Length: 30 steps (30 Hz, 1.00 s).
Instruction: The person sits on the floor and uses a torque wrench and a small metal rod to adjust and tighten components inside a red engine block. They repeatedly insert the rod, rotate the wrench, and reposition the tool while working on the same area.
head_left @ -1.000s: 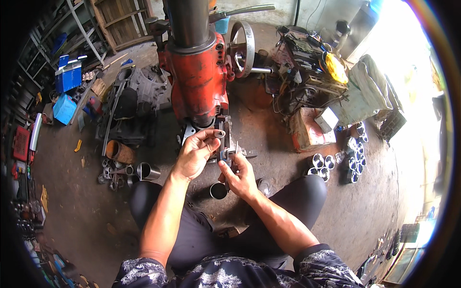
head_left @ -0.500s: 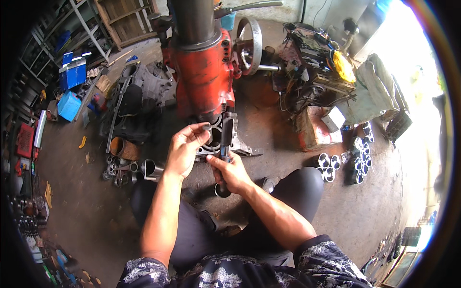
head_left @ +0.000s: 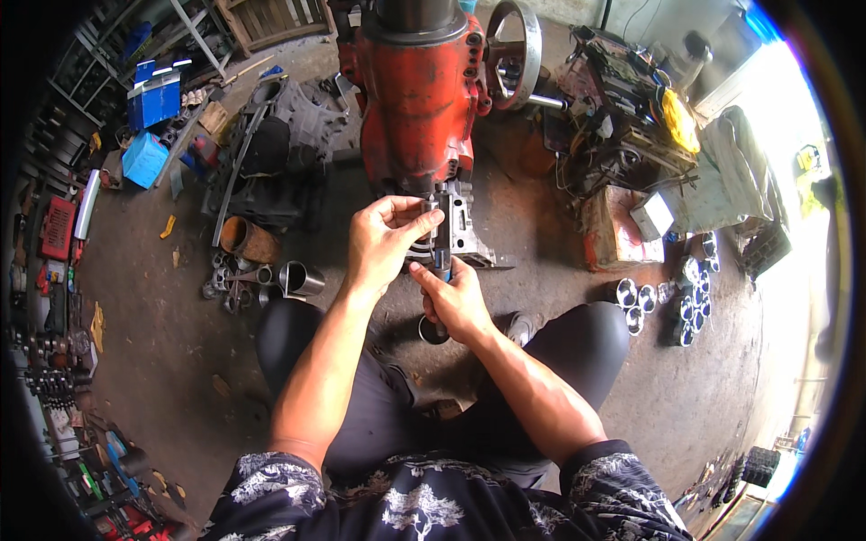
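My right hand (head_left: 458, 299) is closed around a dark, bar-shaped tool (head_left: 442, 257) with a bluish section, its upper end pointing away from me. Just left of that end, my left hand (head_left: 383, 239) pinches a small grey metal piece (head_left: 430, 215) between thumb and fingers, close against the tool. Its exact kind is hidden by the fingers. Beyond both hands, a grey metal engine block (head_left: 462, 225) lies beneath a large red machine head (head_left: 415, 108) with a thick dark column. My hands cover part of the block's bores.
A handwheel (head_left: 532, 54) juts from the machine's right. Left are a rusty can (head_left: 248, 239), a metal sleeve (head_left: 302, 279) and connecting rods (head_left: 236, 281). Right stand a red-stained box (head_left: 618, 234) and several pistons (head_left: 690, 307). Another metal cylinder (head_left: 431, 330) is below my right hand.
My left hand has moved right and in toward the tool's upper end, with the small metal piece. My right hand keeps its grip. The whole view has shifted slightly.
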{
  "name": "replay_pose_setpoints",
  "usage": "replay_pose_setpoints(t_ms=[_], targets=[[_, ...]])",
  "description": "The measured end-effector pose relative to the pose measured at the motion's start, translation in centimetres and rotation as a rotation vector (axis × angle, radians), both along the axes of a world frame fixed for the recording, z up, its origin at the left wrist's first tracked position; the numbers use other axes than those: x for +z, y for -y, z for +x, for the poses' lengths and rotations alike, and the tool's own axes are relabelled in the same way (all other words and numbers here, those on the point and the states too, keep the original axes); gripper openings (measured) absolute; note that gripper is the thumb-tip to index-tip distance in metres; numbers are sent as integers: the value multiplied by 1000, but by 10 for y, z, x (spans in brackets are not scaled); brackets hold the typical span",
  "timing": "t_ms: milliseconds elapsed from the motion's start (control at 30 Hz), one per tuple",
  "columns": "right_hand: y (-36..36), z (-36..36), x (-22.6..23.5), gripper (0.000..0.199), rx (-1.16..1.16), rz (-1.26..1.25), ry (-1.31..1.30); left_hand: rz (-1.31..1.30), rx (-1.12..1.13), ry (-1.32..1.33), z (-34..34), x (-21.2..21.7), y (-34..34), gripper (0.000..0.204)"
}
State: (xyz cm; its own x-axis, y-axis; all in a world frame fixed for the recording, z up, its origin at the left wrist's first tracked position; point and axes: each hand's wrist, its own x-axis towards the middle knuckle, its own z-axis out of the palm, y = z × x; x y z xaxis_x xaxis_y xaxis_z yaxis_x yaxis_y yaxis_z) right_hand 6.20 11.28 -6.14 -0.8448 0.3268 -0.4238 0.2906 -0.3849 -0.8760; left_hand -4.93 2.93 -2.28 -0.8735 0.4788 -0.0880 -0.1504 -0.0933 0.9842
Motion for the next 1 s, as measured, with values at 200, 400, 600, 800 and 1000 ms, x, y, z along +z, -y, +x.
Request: replay_pose_setpoints(t_ms=[200,400,600,800,1000], targets=[[3,2,3,30,-3,63,6,-22,-1,-18,3,-1,-3,31],[4,2,6,32,-17,180,33,-31,12,-73,4,-3,-5,29],[3,0,-2,36,6,323,36,-45,50,-143,6,-5,-7,30],[6,0,-10,39,-3,328,25,-66,124,-186,7,-10,-10,29],[3,3,3,28,71,141,75,-6,87,-148,9,-14,-5,17]])
